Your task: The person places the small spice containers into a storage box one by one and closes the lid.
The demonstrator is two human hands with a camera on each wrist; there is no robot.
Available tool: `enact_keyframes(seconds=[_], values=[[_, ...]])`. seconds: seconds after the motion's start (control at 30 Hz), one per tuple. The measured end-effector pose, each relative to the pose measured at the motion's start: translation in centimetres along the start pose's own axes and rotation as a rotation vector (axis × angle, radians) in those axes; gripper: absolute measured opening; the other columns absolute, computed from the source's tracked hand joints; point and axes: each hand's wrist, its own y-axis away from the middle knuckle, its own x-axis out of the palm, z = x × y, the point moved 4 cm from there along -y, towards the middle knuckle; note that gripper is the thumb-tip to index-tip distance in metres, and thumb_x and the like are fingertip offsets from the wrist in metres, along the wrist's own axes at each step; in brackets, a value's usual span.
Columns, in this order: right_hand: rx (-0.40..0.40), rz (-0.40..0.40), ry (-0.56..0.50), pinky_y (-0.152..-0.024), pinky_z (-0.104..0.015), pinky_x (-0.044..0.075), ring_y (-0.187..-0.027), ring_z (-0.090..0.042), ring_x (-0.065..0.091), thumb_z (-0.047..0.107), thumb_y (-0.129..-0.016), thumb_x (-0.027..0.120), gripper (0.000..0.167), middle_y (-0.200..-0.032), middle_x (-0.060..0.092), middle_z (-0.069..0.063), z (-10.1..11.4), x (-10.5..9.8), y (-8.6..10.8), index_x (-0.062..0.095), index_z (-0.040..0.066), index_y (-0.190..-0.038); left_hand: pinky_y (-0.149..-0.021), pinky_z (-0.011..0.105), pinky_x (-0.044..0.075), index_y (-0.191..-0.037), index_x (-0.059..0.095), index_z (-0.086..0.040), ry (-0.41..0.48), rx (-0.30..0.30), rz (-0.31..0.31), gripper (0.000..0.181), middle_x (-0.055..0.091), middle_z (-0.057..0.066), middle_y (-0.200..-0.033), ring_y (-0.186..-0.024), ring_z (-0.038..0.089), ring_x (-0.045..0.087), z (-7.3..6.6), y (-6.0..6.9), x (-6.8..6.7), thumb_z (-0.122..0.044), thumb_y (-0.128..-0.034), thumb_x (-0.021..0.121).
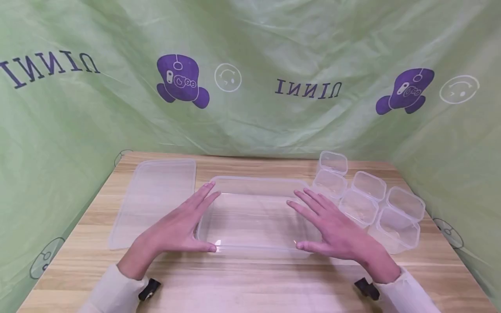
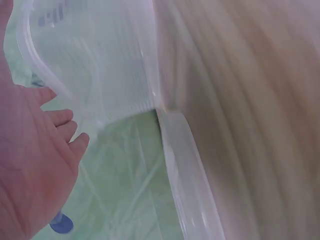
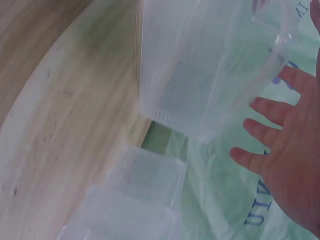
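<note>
A large clear plastic container [image 1: 254, 251] stands without a lid at the middle of the wooden table. My left hand [image 1: 176, 228] is at its left end, fingers straight and spread, thumb near the front rim. At the right end my right hand [image 1: 332, 228] is spread in the same way. In the left wrist view the left hand [image 2: 42, 155] is beside the container wall [image 2: 100, 60]; in the right wrist view the right hand [image 3: 285, 135] has fingertips close to the rim. Whether either hand touches the container I cannot tell. Neither hand grips anything.
To the left a flat translucent lid [image 1: 156, 195] lies on the table [image 1: 250, 289]. Several small clear containers [image 1: 358, 208] stand at the right, behind and beside the right hand. A green printed curtain [image 1: 250, 126] surrounds the table at the back and sides.
</note>
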Motion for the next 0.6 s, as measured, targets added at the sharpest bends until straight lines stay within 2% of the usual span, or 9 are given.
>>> enact_keyframes(seconds=[0.2,0.4,0.6], values=[[0.053,-0.048,-0.003,-0.116,-0.062,0.027,-0.149,-0.041,0.028,0.05,-0.091,0.074,0.089,-0.166,0.029,-0.014,-1.7,-0.9,0.3,0.034,0.016,-0.162,-0.119,0.057,0.025,-0.167,0.004,-0.015,0.099,-0.1,0.047,0.137,-0.003,0.007,-0.172,-0.155,0.033,0.01,1.8,0.6,-0.7,-0.066,-0.0703,0.086],[0.118,-0.106,-0.015,-0.115,-0.061,0.03,-0.147,-0.04,0.033,0.038,-0.091,0.078,0.086,-0.163,0.034,-0.015,-3.6,-1.8,0.9,0.035,0.013,-0.162,-0.12,0.054,0.023,-0.167,0.0,-0.017,0.187,-0.132,0.098,0.142,-0.002,0.008,-0.172,-0.155,0.031,0.01,2.5,0.5,-0.5,-0.063,-0.0677,0.089],[0.23,-0.134,-0.016,-0.112,-0.065,0.032,-0.145,-0.044,0.033,0.033,-0.093,0.077,0.084,-0.162,0.036,-0.017,-5.2,-2.3,2.1,0.034,0.015,-0.163,-0.121,0.051,0.023,-0.167,-0.003,-0.017,0.231,-0.159,0.122,0.144,0.003,0.005,-0.172,-0.154,0.029,0.017,2.8,0.5,-0.1,-0.06,-0.0664,0.092]])
